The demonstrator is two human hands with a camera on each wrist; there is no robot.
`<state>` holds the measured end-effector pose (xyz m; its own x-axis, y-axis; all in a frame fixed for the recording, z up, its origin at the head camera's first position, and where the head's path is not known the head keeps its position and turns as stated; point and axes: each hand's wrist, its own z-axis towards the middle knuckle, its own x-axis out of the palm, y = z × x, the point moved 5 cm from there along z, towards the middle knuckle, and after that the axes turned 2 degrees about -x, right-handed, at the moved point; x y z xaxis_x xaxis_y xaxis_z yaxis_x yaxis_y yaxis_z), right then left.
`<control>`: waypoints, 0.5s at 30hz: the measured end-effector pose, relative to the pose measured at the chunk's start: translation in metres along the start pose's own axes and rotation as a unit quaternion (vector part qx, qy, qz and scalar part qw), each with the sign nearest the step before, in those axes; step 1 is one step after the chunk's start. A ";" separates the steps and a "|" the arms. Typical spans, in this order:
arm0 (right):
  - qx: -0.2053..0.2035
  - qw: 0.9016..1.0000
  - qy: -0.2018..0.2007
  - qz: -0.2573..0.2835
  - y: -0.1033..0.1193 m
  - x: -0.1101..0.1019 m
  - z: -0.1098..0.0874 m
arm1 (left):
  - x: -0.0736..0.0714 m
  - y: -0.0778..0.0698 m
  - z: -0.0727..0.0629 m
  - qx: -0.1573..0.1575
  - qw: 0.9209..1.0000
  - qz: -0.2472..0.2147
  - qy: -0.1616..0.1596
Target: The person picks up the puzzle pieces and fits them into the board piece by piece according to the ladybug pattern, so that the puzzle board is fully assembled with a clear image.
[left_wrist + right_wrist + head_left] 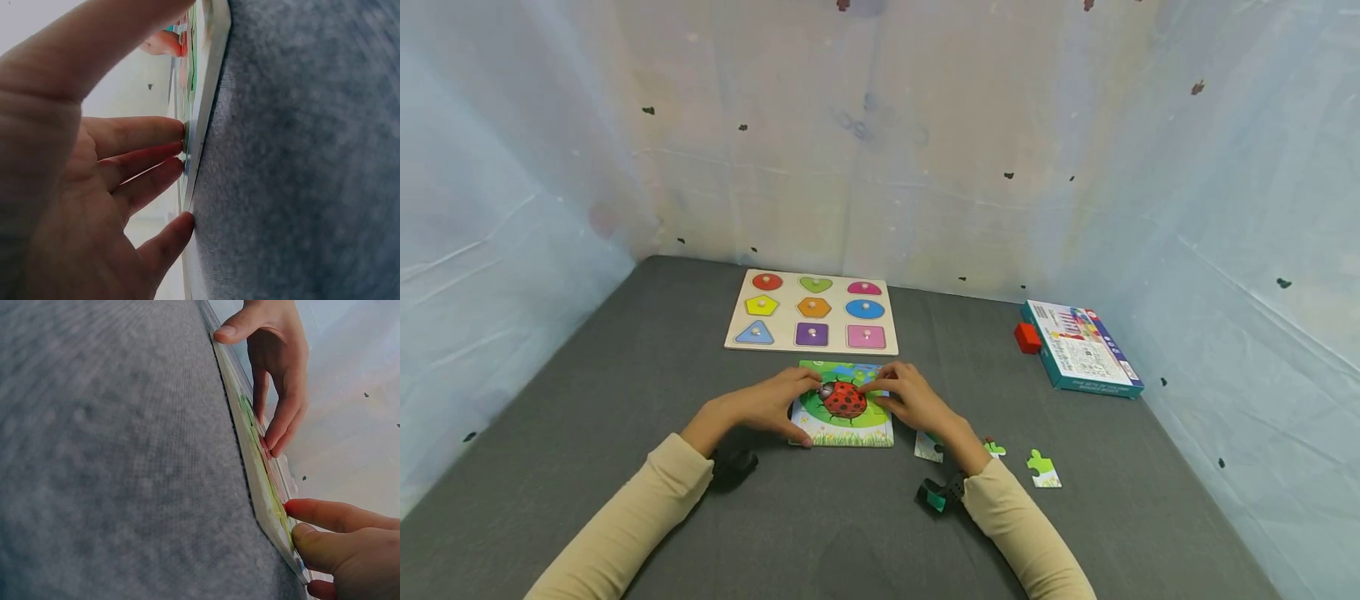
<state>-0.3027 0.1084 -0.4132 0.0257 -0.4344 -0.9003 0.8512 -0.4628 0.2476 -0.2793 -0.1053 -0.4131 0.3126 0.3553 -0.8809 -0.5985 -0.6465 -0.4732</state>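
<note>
A ladybug jigsaw puzzle [843, 402] with a green background lies flat on the dark table between both hands. My left hand [772, 404] rests on its left side, fingertips touching the picture and thumb at the front edge. Those fingers are straight and spread in the left wrist view. On the puzzle's right part, my right hand [919, 402] presses with its thumb and index fingertips near the ladybug. Thumb and index finger [337, 515] are close together on the surface in the right wrist view. One loose jigsaw piece [928, 447] lies beside the right wrist.
Farther right are another green jigsaw piece [1043, 469] and a piece [995, 448] partly hidden by the right forearm. Behind the puzzle lies a wooden shape board [786, 342] with knobbed shapes. A red block [1027, 337] sits against a flat box [1084, 347] at the back right.
</note>
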 end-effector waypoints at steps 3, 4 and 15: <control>0.001 1.000 0.003 0.000 0.001 -0.001 0.000 | 0.000 0.001 0.000 -0.003 1.000 0.004 0.000; 0.001 1.000 0.005 0.000 0.001 -0.001 0.000 | 0.000 0.002 0.000 -0.004 1.000 0.005 0.001; 0.028 0.997 0.056 0.047 0.005 -0.019 -0.012 | -0.004 0.002 -0.004 0.005 1.000 -0.013 0.010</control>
<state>-0.2928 0.1231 -0.3995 0.1649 -0.3913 -0.9054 0.8116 -0.4678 0.3500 -0.2790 -0.1107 -0.4112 0.3427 0.3580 -0.8686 -0.5981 -0.6298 -0.4956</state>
